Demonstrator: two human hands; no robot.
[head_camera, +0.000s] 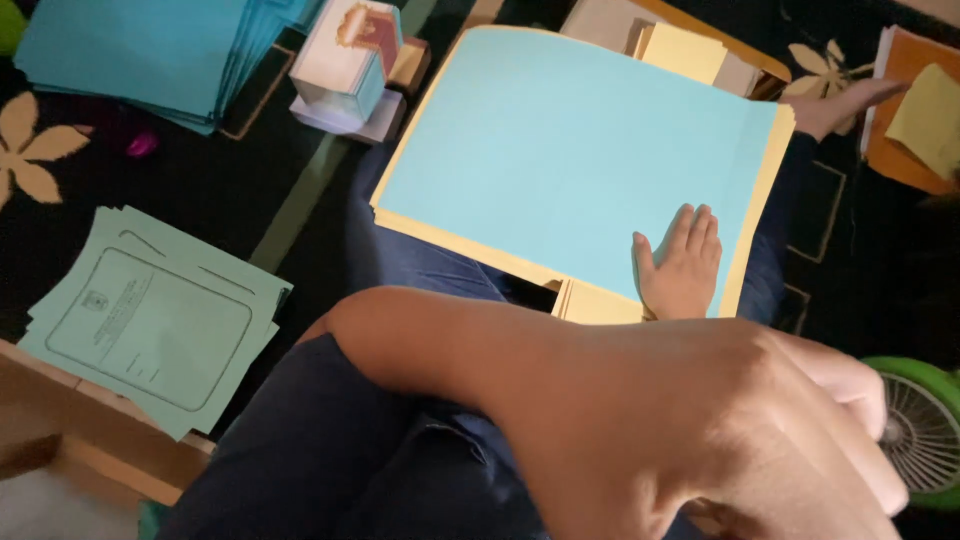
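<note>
A large light blue sheet (560, 150) lies on a pale yellow folder (450, 235) across my lap. My right hand (682, 268) rests flat on the sheet's near right corner, palm down, fingers pointing away, holding nothing. My left forearm crosses the foreground from the left. My left hand (740, 440) is close to the camera at the lower right, fingers curled downward beside a green fan (925, 430). Its fingertips are hidden, so I cannot see whether it holds anything.
Pale green printed folders (150, 320) lie at the left over a wooden edge (90, 440). A stack of blue paper (140, 50) and a small box (350, 60) sit on the dark flowered carpet. A bare foot (840, 105) touches an orange folder (900, 150).
</note>
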